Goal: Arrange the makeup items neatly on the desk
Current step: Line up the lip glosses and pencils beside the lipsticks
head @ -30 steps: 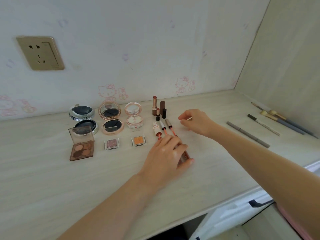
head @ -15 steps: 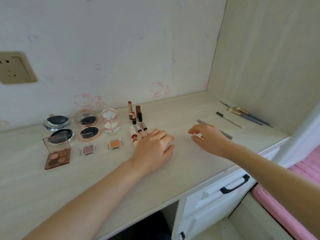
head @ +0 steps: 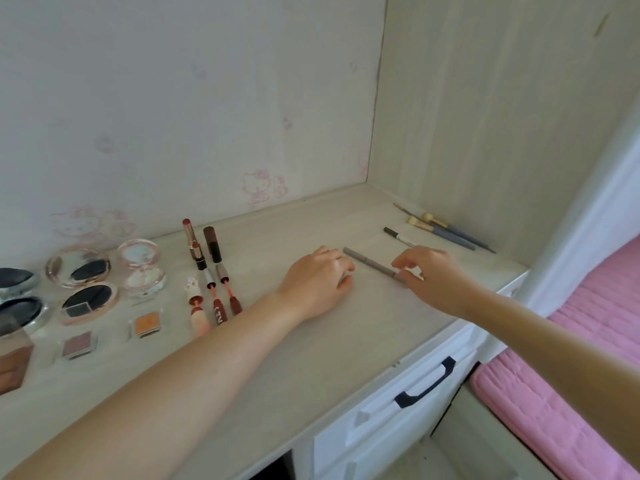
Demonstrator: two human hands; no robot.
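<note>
Compacts [head: 88, 271], eyeshadow pans [head: 147, 323], lipsticks [head: 204, 244], glosses [head: 216, 299] already in tidy rows on desk [head: 311, 358], left side. Grey pencil [head: 372, 264] mid-desk: right hand [head: 429, 275] fingers pinching its near end; left hand [head: 317, 282] relaxed, flat beside it. Liner pen [head: 398, 235], brushes [head: 446, 230] unsorted, far right.

Left hand [head: 317, 280] flat; right hand [head: 433, 277] pinching (fingers curled).

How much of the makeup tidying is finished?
About half. Done: compacts, lipsticks and glosses sit in rows on the left. In hand: the right hand pinches the grey pencil's near end; the left hand rests beside it. Left: the brushes and pen by the right wall.
</note>
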